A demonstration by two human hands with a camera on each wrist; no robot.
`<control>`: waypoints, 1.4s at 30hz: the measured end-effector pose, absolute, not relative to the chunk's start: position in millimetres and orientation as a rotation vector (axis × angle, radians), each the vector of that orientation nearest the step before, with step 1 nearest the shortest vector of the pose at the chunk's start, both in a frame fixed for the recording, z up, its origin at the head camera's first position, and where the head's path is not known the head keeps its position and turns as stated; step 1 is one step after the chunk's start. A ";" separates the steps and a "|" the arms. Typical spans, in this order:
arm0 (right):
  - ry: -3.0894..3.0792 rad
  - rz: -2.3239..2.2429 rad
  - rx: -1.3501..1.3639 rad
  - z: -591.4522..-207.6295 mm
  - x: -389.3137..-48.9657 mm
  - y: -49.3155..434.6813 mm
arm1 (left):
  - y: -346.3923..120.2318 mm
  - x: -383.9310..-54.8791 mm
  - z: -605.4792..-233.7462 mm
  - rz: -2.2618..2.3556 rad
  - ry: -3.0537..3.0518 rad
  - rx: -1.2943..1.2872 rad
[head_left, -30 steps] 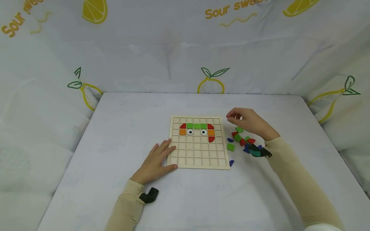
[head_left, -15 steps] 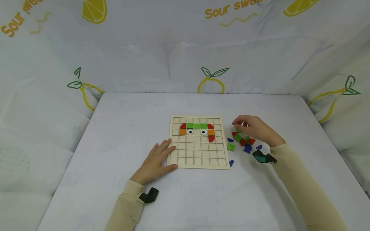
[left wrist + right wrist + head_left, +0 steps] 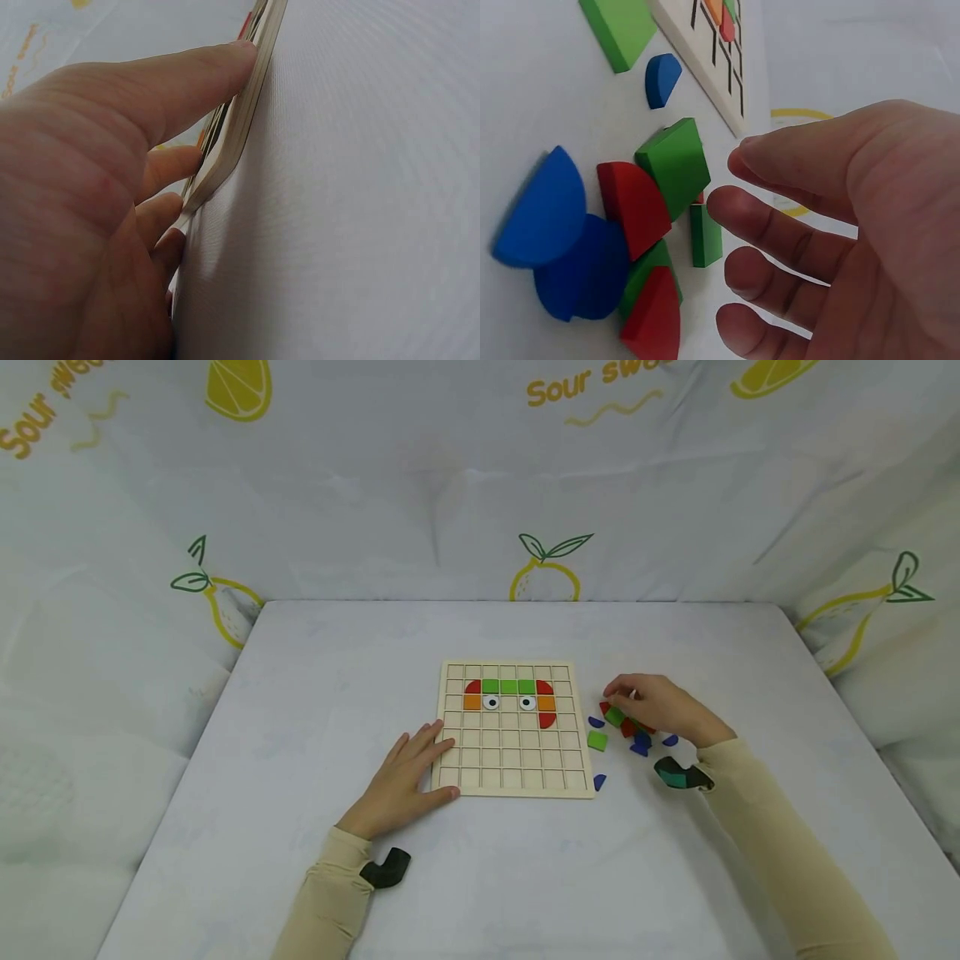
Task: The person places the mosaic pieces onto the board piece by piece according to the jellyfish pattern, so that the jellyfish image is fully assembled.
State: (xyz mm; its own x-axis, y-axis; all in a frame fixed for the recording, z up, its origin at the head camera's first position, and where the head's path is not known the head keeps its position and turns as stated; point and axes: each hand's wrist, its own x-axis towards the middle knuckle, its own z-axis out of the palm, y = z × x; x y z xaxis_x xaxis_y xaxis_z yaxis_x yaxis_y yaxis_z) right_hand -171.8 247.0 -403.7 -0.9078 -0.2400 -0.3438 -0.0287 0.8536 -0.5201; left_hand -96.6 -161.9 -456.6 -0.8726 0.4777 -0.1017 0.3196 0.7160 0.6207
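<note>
A wooden grid board lies on the table with coloured tiles in its upper rows: red rounded pieces, green and orange squares, and two eye tiles. My left hand rests on the board's left edge, fingers spread, thumb at the near corner. Over the loose pieces right of the board hovers my right hand, fingers loosely bent. Nothing shows between its thumb and fingers in the right wrist view. Right by those fingertips lie a green square, a red quarter-round piece and a green piece on edge.
Blue rounded pieces overlap each other beside the red and green ones. Nearer the board are a separate green square and a small blue piece. A white cloth with lemon prints hangs behind the table.
My right hand has moved rightward and toward me, away from beside the board's upper right corner, down over the loose pieces. The left hand and board tiles stay as they were.
</note>
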 end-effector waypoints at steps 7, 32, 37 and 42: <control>2.667 -0.633 -0.197 -413.6 -173.3 246.4 | -162.6 -96.7 -459.2 0.886 2.679 0.637; 2.716 -0.448 -0.181 -409.8 -170.1 235.2 | -162.9 -96.7 -458.8 0.910 2.667 0.654; 2.712 -0.535 -0.238 -411.2 -168.9 235.5 | -162.6 -96.7 -458.3 0.908 2.670 0.652; 2.715 -0.544 -0.328 -414.1 -169.4 235.0 | -162.4 -96.7 -458.1 0.912 2.672 0.645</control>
State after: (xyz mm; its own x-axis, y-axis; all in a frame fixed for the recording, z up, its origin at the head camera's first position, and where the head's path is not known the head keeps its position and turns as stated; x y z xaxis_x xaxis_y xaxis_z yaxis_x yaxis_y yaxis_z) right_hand -169.4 235.0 -414.1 -0.9116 -0.2892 -0.2921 -0.1543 0.8995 -0.4088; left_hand -96.7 -162.4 -458.1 -0.8722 0.4816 -0.0863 0.3284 0.7070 0.6264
